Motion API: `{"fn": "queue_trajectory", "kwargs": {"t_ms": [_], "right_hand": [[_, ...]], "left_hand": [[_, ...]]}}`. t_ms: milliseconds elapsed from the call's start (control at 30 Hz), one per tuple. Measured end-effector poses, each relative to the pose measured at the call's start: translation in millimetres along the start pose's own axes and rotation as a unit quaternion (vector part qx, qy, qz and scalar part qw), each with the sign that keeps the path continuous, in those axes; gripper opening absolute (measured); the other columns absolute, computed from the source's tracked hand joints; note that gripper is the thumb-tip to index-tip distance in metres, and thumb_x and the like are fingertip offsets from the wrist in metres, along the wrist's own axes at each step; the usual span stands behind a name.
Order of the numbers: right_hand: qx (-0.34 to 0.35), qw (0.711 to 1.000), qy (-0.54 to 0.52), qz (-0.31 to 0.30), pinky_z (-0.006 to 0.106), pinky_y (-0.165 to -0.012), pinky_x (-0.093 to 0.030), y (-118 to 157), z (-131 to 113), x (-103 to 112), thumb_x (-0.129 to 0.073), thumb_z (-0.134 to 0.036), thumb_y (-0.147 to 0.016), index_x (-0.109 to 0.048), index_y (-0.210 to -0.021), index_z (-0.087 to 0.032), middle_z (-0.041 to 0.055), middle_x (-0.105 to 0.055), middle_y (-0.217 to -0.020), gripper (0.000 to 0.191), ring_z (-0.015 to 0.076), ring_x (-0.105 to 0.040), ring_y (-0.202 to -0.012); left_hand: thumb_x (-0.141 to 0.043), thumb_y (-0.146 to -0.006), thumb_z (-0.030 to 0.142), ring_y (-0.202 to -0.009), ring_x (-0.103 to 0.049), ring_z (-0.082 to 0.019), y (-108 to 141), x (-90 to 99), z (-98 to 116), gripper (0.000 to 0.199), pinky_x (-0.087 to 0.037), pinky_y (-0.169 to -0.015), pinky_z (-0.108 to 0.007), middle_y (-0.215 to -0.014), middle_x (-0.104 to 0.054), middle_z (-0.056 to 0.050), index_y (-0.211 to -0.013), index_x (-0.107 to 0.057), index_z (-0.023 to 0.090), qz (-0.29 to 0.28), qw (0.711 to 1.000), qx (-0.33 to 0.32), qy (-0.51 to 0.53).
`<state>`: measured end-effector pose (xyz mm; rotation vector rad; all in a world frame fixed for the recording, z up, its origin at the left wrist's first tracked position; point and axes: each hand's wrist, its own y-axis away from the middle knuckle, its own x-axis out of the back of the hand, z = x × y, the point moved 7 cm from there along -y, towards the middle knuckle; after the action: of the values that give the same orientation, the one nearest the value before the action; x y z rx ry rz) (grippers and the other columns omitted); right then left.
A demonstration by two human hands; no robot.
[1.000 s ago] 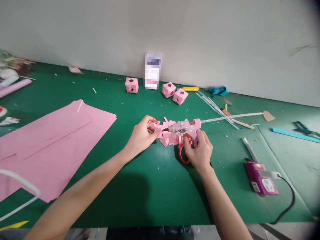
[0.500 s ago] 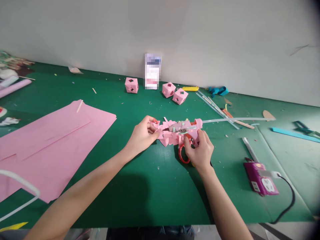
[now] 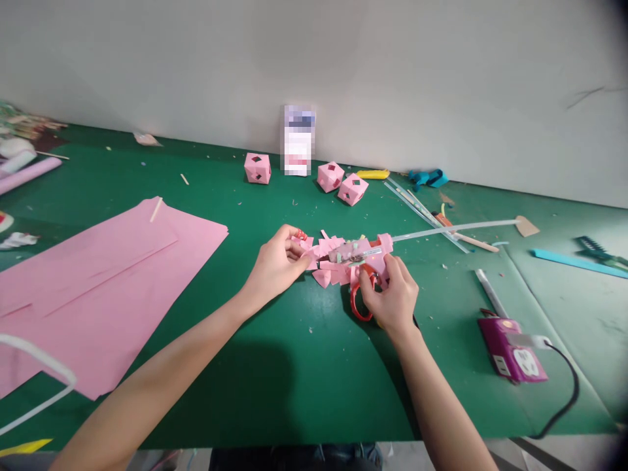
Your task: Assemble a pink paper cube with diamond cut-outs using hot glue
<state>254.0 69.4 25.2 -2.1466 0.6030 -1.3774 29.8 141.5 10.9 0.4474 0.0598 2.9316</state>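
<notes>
A green table (image 3: 220, 405) fills the lower view. Pink paper sheets (image 3: 103, 281) lie at the person's left, cut off by the view's left edge. Both forearms reach in from the bottom, the left slanting toward the middle, the right angled up and inward.

The right hand (image 3: 392, 294) is curled, palm largely hidden, its fingers wrapped around the handle of a pink glue gun (image 3: 360, 251); the trigger is hard to make out. The gun lies nearly level at mid-table, nozzle toward the left hand (image 3: 279, 263), a long glue stick (image 3: 451, 228) trailing behind. The left hand's thumb and fingertips pinch a small pink paper piece (image 3: 307, 261), mostly covered by them; whether the nozzle touches it, I cannot tell. Red-handled scissors (image 3: 357, 305) show only partly beside the right hand, their blades hidden. Pink paper scraps (image 3: 338, 273) lie around and beneath the gun, their outlines blending together.
</notes>
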Motion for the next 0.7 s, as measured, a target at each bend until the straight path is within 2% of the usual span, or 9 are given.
{"fn": "queue_trajectory", "kwargs": {"t_ms": [433, 700], "right_hand": [[-0.021, 1.0, 0.008, -0.013, 0.028, -0.057, -0.04, 0.9, 3.3, -4.2, -0.064, -0.034, -0.09, -0.06, -0.098, -0.02, 0.0017, -0.063, -0.075, 0.016, 0.0164, -0.053, -0.061], [-0.023, 1.0, 0.008, -0.018, 0.029, -0.056, -0.041, 1.3, 3.6, -4.9, -0.065, -0.034, -0.089, -0.059, -0.097, -0.022, 0.0023, -0.063, -0.076, 0.015, 0.0174, -0.055, -0.062]], "left_hand": [[-0.072, -0.081, 0.015, -0.072, -0.071, -0.015, 0.9, -2.5, 2.5, 0.031, -0.056, -0.072, -0.03, -0.079, -0.073, 0.002, -0.104, -0.054, 0.022, -0.006, 1.0, 0.004, -0.016], [-0.072, -0.082, 0.019, -0.071, -0.071, -0.016, 2.0, -3.4, 3.1, 0.029, -0.056, -0.071, -0.031, -0.079, -0.073, 0.002, -0.103, -0.053, 0.023, -0.013, 1.0, 0.0, -0.016]]}}
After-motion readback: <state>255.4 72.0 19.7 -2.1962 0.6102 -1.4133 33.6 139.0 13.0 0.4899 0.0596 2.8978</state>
